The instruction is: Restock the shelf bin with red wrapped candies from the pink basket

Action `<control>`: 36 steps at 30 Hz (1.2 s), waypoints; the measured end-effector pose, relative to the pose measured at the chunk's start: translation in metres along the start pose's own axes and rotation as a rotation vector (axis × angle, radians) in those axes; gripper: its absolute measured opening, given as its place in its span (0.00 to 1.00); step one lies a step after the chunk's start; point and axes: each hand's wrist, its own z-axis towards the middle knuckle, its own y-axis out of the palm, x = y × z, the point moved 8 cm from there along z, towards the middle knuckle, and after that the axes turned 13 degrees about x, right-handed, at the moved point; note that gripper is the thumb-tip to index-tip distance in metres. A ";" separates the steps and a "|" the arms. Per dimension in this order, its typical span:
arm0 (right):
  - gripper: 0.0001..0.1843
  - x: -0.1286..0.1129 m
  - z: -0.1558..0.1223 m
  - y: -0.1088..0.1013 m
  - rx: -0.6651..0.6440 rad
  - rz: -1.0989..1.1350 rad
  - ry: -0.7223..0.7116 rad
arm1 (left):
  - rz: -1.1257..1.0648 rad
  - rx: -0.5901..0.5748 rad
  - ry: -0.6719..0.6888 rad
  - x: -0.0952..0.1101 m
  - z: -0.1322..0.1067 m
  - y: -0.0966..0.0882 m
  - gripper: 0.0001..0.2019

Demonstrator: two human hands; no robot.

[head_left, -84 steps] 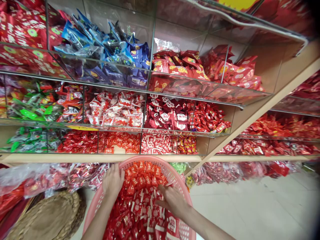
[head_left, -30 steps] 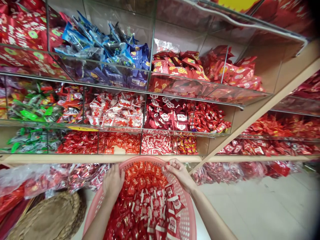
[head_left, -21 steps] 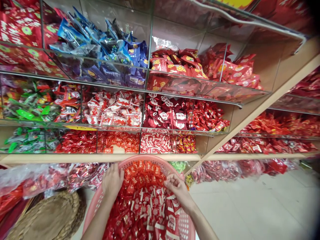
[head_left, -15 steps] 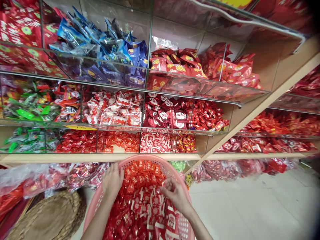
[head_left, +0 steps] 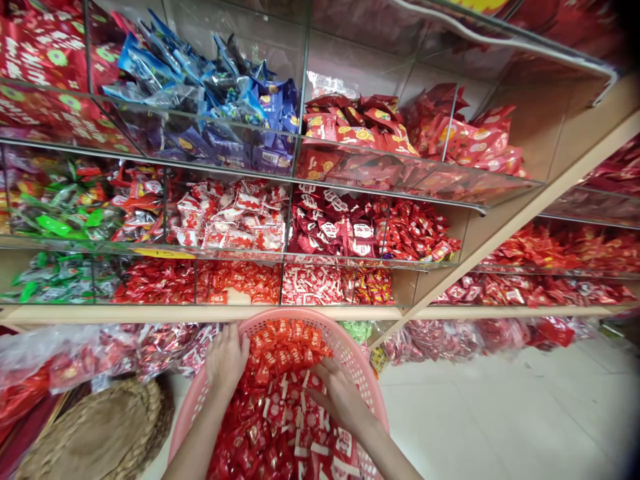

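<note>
Red candy packets (head_left: 280, 417) lie beneath left hand (head_left: 227, 363) and right hand (head_left: 341, 400), fingers (head_left: 320, 381) open.

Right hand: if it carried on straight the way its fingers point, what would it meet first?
Most likely the small red wrapped packets heaped in the pink plastic basket. The right hand looks to be at or barely above them, though depth is hard to judge from this view.
</note>
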 end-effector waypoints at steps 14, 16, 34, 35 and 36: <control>0.15 -0.002 0.039 -0.008 -0.037 -0.036 -0.086 | -0.018 0.001 -0.004 -0.001 0.000 0.001 0.19; 0.14 0.008 0.065 -0.023 0.031 -0.036 -0.088 | -0.017 -0.004 -0.008 -0.001 -0.001 0.002 0.19; 0.22 0.062 0.212 -0.005 -0.099 -0.458 -0.016 | -0.024 0.019 -0.006 -0.003 -0.003 0.005 0.19; 0.21 0.063 0.213 -0.005 -0.102 -0.460 -0.013 | -0.026 0.020 -0.007 -0.003 -0.004 0.005 0.19; 0.20 0.063 0.213 -0.005 -0.103 -0.461 -0.009 | -0.027 0.021 -0.009 -0.003 -0.004 0.005 0.19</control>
